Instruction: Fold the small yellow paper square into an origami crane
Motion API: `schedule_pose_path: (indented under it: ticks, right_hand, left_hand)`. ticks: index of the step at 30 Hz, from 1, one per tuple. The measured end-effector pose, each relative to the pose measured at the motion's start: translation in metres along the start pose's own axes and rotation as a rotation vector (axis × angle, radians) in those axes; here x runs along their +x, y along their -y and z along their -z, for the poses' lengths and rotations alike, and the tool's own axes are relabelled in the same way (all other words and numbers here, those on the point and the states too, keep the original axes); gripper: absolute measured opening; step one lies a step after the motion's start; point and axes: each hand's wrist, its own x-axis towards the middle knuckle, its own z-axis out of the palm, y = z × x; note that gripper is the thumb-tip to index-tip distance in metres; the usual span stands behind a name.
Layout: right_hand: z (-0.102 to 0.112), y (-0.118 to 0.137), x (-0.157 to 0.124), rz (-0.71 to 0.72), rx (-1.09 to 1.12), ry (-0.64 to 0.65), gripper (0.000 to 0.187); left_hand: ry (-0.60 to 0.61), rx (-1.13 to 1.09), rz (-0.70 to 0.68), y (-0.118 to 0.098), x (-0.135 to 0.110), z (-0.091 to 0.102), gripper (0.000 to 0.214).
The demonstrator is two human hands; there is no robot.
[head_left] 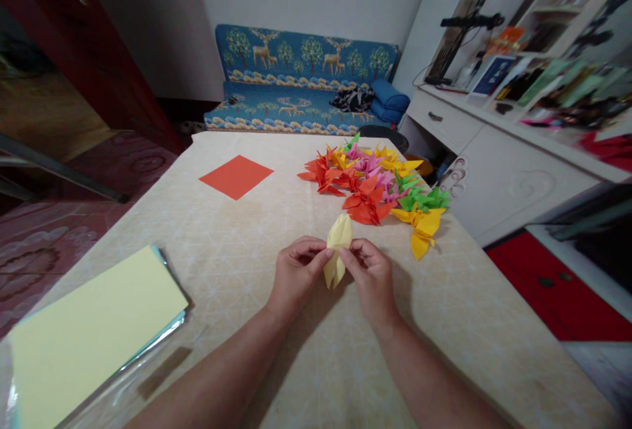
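A pale yellow folded origami paper [340, 233] stands up between my hands above the middle of the table. Its upper part is a broad pointed flap, and its lower end splits into two narrow points. My left hand [300, 272] pinches its left edge between thumb and fingers. On the opposite edge, my right hand [369, 276] pinches it the same way, both thumbs meeting near its middle. Just beyond lie several folded paper cranes [368, 200] in red, orange, pink, green and yellow. The fingertips behind the paper are partly hidden.
A flat red paper square [236, 177] lies at the far left of the table [237, 238]. Near the left edge is a stack of pale yellow sheets [99, 330] on a clear plastic wrapper. A blue patterned sofa [301, 80] and a white cabinet [523, 179] stand around the table.
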Motion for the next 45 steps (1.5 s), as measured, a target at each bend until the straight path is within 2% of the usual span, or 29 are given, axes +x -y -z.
schedule_pose_path:
  ticks: [3,6,11,14,20,25,28,35,38,42,45]
  right_hand:
    - [-0.0014,0.0006,-0.0013,0.042,-0.113,-0.063,0.015]
    - [-0.0019,0.0023,-0.0013,0.022,-0.085,-0.056,0.019]
    - [-0.0008,0.0035,0.0002,-0.117,0.136,0.072,0.018]
    - [-0.0001,0.0008,0.0015,-0.167,0.217,0.125,0.018]
    - [0.0007,-0.0038,0.0044,-0.177,0.215,0.127,0.018]
    - [0.0023,-0.0001,0.0044,-0.075,0.098,0.045,0.018]
    - [0.0022,0.0030,0.0035,-0.035,0.025,0.003,0.018]
    - [-0.0039,0.0036,0.0016,-0.079,0.020,0.107,0.017]
    - [-0.0047,0.0040,0.0011,-0.061,-0.009,0.068,0.018]
    - [-0.0037,0.0045,0.0001,-0.032,-0.013,0.006,0.020]
    - [-0.0024,0.0032,0.0003,-0.034,0.007,-0.050,0.022]
  left_hand:
    - [0.009,0.084,-0.030,0.0000,-0.0027,-0.0017,0.014]
    - [0.026,0.087,-0.007,0.0008,-0.0038,-0.0028,0.017]
    - [0.020,-0.120,0.248,0.0027,-0.0013,-0.0016,0.019]
    - [0.018,-0.194,0.308,0.0016,-0.0008,-0.0010,0.022]
    - [0.065,-0.152,0.243,-0.0030,-0.0025,-0.0011,0.019]
    - [0.090,-0.075,0.187,-0.0003,-0.0020,-0.0014,0.019]
    - [0.114,-0.074,0.218,0.0022,-0.0011,-0.0017,0.020]
    - [-0.062,-0.143,0.261,0.0015,-0.0003,-0.0004,0.018]
    - [-0.069,-0.155,0.246,-0.0002,-0.0001,-0.0017,0.015]
    - [-0.034,-0.112,0.215,-0.0007,0.0002,-0.0040,0.015]
    - [0.054,-0.085,0.223,0.0003,-0.0001,-0.0041,0.021]
